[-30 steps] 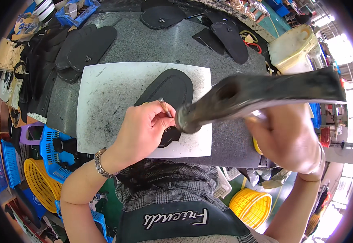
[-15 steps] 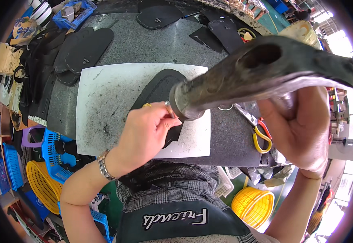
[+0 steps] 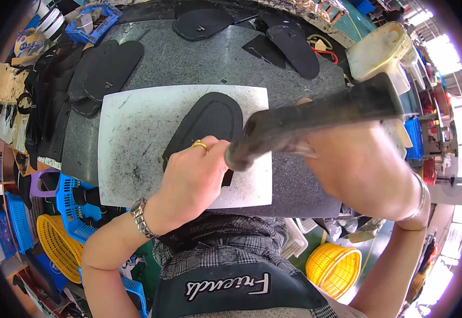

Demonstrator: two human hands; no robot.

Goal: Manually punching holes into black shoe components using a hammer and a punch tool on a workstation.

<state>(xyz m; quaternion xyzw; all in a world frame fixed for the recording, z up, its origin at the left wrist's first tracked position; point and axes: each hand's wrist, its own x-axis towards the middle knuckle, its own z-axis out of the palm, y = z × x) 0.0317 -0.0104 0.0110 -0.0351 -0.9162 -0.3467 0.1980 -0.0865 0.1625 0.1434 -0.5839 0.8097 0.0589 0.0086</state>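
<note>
Two hands busy over the black sole (image 3: 202, 119), flat on the white board (image 3: 125, 138) on the table (image 3: 178, 50)! The right hand (image 3: 355, 167) has its grip wrapped round the blurred hammer (image 3: 321, 115), its head overlapping the left hand (image 3: 194, 172); what that curled left grip pinches, I can't tell.

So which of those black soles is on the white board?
The central sole: only it lies on the white board; the other soles are farther back, on the tabletop.
</note>
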